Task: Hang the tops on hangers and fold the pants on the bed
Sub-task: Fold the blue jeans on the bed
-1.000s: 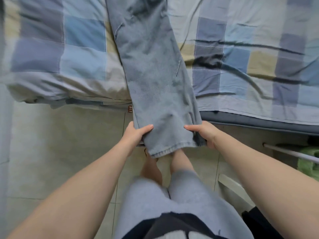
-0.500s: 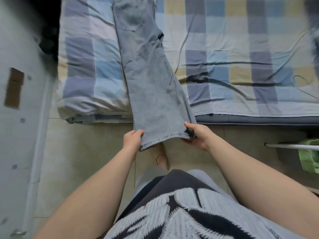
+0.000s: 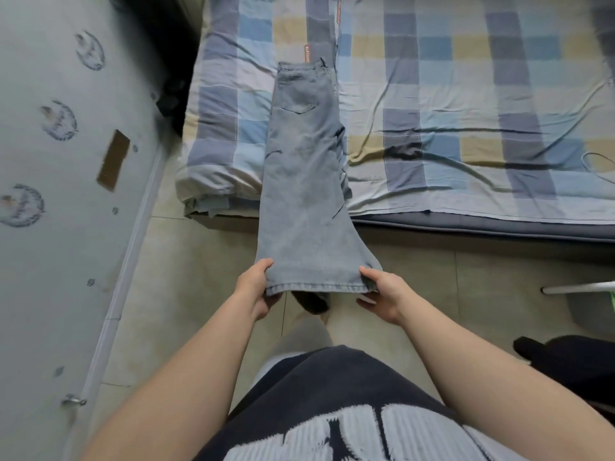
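Observation:
A pair of light blue jeans [image 3: 306, 181], folded lengthwise with one leg over the other, lies with its waistband on the checked bed [image 3: 466, 104] and its legs stretched off the bed's front edge toward me. My left hand [image 3: 258, 287] grips the left corner of the hem. My right hand [image 3: 382, 292] pinches the right corner, thumb on top. The hem is held flat above the tiled floor.
A grey wall [image 3: 60, 194] with a taped patch runs along the left. A white rail [image 3: 579, 289] and a dark cloth heap [image 3: 565, 361] sit at the right. The tiled floor [image 3: 186, 294] lies between me and the bed.
My view has risen and pulled back, so the jeans' waistband and back pocket now show. Both hands have kept hold of the hem and lifted it a little.

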